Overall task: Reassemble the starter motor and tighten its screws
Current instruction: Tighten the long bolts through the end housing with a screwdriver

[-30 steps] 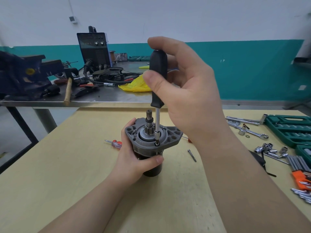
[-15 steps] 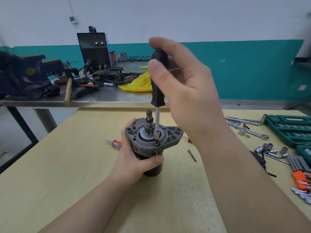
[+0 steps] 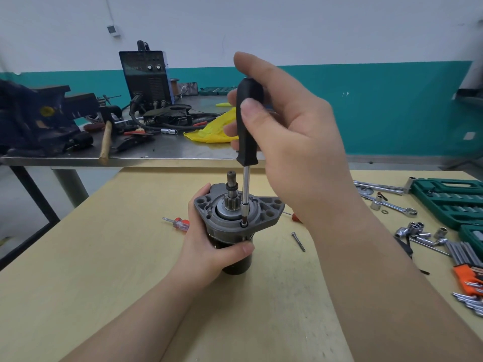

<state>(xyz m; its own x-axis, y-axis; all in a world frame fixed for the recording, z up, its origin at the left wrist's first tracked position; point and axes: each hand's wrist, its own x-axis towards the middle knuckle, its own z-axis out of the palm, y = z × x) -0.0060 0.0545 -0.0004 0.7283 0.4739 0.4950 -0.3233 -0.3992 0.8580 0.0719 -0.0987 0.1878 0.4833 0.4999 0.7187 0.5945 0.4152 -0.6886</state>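
Observation:
The starter motor [image 3: 264, 212] stands upright on the wooden table [image 3: 104, 270], grey end housing and pinion shaft on top, black body below. My left hand [image 3: 209, 246] grips the black body from the left, thumb across its front. My right hand [image 3: 290, 142] holds the black handle of a screwdriver [image 3: 247, 126] upright. Its bit sits in a screw [image 3: 244, 224] at the front of the housing. A loose long screw [image 3: 298, 241] lies on the table to the right of the motor.
A small red-handled screwdriver [image 3: 177, 222] lies left of the motor. Sockets [image 3: 415, 231], a wrench [image 3: 392, 206], hex keys [image 3: 467, 257] and green tool cases [image 3: 454, 199] crowd the right side. Behind stands a metal bench [image 3: 156, 155] with a vise, hammer and welder.
My right fingers and thumb have shifted round the screwdriver handle, thumb moving up and across it. The motor and left hand stay put.

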